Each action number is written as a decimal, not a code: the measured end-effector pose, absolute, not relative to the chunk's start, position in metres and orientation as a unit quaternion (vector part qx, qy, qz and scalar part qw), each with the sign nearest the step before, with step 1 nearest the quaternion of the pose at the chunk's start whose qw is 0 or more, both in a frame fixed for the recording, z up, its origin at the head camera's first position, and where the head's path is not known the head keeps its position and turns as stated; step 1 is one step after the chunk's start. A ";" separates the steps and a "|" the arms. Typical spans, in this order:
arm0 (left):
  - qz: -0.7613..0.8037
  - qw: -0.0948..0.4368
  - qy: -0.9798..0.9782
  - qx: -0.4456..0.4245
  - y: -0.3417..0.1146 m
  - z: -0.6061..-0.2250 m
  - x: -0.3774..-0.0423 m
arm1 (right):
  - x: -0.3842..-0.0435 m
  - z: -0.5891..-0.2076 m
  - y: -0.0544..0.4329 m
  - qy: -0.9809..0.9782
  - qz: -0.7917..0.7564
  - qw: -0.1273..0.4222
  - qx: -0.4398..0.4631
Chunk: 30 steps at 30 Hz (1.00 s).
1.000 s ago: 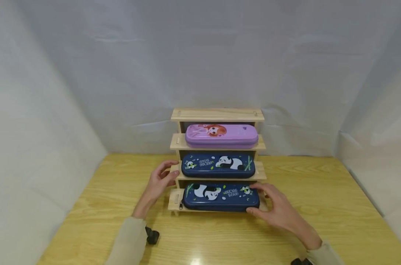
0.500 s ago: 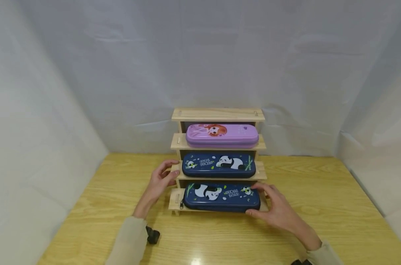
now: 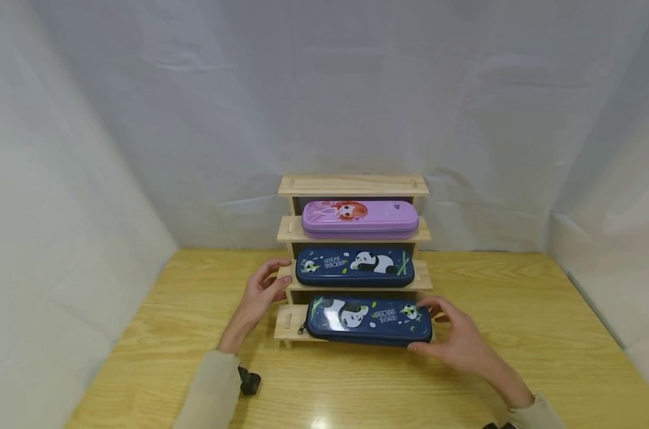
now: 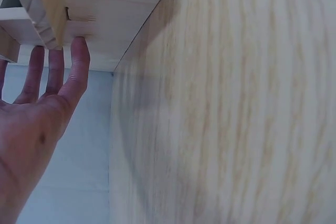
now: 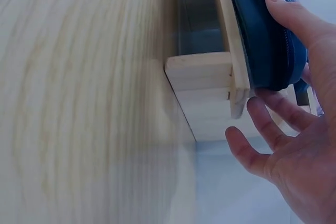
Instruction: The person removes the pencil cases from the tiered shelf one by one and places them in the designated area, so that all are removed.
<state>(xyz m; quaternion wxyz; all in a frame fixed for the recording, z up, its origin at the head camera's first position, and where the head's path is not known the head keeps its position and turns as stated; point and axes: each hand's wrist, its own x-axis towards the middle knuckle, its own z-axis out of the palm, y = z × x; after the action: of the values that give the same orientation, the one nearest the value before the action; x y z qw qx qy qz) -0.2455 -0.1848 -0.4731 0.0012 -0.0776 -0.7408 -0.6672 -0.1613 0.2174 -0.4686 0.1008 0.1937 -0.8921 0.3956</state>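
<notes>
On the bottom tier of a stepped wooden rack (image 3: 351, 186) lies a navy panda pencil case (image 3: 369, 325), shifted toward the right end, its front side overhanging the shelf edge. My right hand (image 3: 458, 339) grips its right end, thumb on the front side and a finger at the back; in the right wrist view the other fingers stay off the case (image 5: 270, 35). At the rack's left side my left hand (image 3: 257, 298) holds the end of the second tier from the bottom. The left wrist view has its fingertips (image 4: 80, 45) against the wood.
A second navy panda pencil case (image 3: 356, 268) rests on the tier above, and a purple pencil case (image 3: 362, 217) on the one above that. The rack stands on a wood-grain table (image 3: 195, 333). White sheeting (image 3: 356, 89) closes off the back and both sides.
My right hand has slid the lowest pencil case to the right along its shelf and slightly forward. My left hand stays at the rack's left end.
</notes>
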 end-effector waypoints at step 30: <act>-0.674 0.006 -0.735 -0.080 -0.184 -0.477 -0.246 | -0.155 -0.458 0.269 -0.877 0.445 0.050 0.173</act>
<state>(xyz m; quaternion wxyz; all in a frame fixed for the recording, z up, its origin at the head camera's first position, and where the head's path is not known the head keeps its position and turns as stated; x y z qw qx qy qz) -0.2460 -0.1838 -0.4767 0.0059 -0.0803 -0.7347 -0.6736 -0.1547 0.2687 -0.4583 0.0500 0.1731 -0.8775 0.4445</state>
